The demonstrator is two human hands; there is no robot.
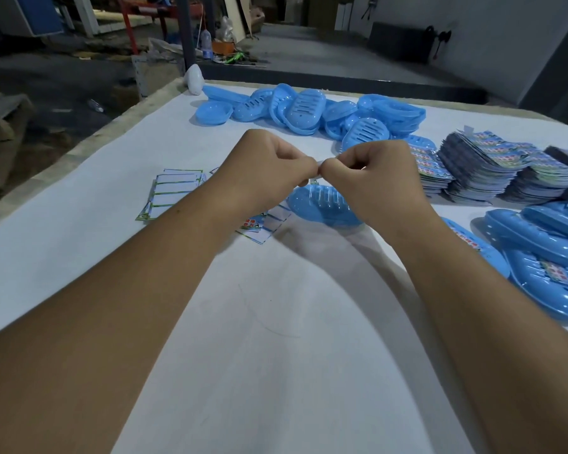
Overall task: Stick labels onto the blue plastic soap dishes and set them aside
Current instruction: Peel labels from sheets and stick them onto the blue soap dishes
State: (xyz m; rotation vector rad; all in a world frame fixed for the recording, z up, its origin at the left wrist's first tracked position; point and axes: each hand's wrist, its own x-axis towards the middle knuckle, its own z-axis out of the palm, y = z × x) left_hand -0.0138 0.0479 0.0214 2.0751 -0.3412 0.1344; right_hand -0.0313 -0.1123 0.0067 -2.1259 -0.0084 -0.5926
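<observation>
Two hands' fingers (312, 165) pinching a small label, above slotted oval blue soap dish (322, 204)

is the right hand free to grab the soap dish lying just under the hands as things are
Probably not yet. The right hand and left hand are both pinching a small label between them. The soap dish lies right below with nothing covering it, so it looks easy to take once the label is let go.

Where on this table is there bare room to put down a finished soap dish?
The widest bare stretch of the white table lies near you, between your forearms. Another runs along the left edge, beside the spread white label backings. The far side is crowded by the heap of blue plastic soap dishes, the right by stacked printed labels and labelled blue dishes.
</observation>
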